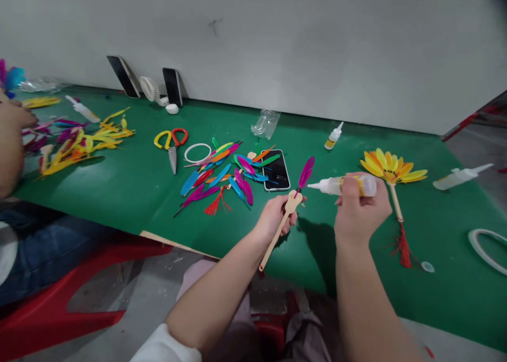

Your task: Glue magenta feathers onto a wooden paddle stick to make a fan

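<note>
At the far left we see a co-worker's hand (pixel 18 113) near the edge of the green tabletop (pixel 130 185), beside a heap of yellow feathers (pixel 85 148) and a white bottle (pixel 84 110) lying on its side. Along the wall behind, a small white fan (pixel 149 89) stands between two dark-screened phones. Next come scissors (pixel 172 145) with one yellow and one orange-red handle loop, then a thin white ring (pixel 197 152) touching a loose pile of coloured feathers (pixel 222 174), with a red tassel (pixel 216 203) at its front and a phone (pixel 281 166) lying flat under its right side. Just in front of that phone, our left grip (pixel 273 214) is closed around a pale wooden handle (pixel 276 238) near its rounded head; the handle slants down toward us, past the tabletop's near edge, and a magenta feather (pixel 307 173) rises from the head, above the grip. To its right, our right grip (pixel 360 209) is clamped on a glue bottle (pixel 331 186), held nearly level with its nozzle pointing left, just beside the feather's lower part; we cannot tell whether they touch. Farther right lie a finished-looking yellow feather fan (pixel 392 166), another white bottle (pixel 453 179) and a thicker white ring (pixel 485 248).
</note>
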Demonstrator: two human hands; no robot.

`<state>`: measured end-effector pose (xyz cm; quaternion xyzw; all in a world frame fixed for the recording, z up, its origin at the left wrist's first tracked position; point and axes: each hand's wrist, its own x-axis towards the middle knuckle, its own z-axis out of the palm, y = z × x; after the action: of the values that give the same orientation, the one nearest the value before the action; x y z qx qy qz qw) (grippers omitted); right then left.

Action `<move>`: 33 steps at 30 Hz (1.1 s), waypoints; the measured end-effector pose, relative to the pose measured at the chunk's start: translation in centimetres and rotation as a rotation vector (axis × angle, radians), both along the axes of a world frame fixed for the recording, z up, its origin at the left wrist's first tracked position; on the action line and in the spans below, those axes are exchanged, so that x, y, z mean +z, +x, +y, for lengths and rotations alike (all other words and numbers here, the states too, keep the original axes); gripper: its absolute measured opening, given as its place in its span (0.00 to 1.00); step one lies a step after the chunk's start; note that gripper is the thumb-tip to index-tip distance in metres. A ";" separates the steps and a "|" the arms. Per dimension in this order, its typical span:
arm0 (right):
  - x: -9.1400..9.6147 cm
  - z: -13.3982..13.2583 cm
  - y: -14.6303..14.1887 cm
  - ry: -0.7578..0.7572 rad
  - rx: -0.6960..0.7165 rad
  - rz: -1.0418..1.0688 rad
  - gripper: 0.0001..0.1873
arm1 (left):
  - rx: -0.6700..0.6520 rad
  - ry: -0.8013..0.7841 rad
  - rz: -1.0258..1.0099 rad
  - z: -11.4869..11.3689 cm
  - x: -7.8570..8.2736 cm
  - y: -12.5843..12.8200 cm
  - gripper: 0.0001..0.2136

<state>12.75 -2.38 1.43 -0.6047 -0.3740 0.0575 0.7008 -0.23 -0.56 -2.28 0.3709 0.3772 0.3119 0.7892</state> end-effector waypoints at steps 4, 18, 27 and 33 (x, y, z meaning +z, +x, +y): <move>0.3 0.6 1.6 0.047 0.445 0.631 0.18 | 0.004 -0.024 0.007 0.1 0.3 -0.1 0.22; 0.3 0.3 0.9 -0.027 0.892 0.862 0.21 | -0.005 -0.039 -0.018 0.1 0.4 -0.2 0.22; -1.0 1.1 2.7 -0.025 0.742 0.766 0.11 | 0.040 -0.041 -0.059 0.3 0.7 -0.7 0.21; -4.8 3.0 4.1 -0.143 0.361 0.409 0.24 | 0.066 -0.041 -0.071 0.4 0.7 -1.2 0.21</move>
<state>16.82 0.60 -3.40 -0.5520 -0.3215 0.3286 0.6957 -1.40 -0.18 -1.54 0.3306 0.3672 0.3428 0.7989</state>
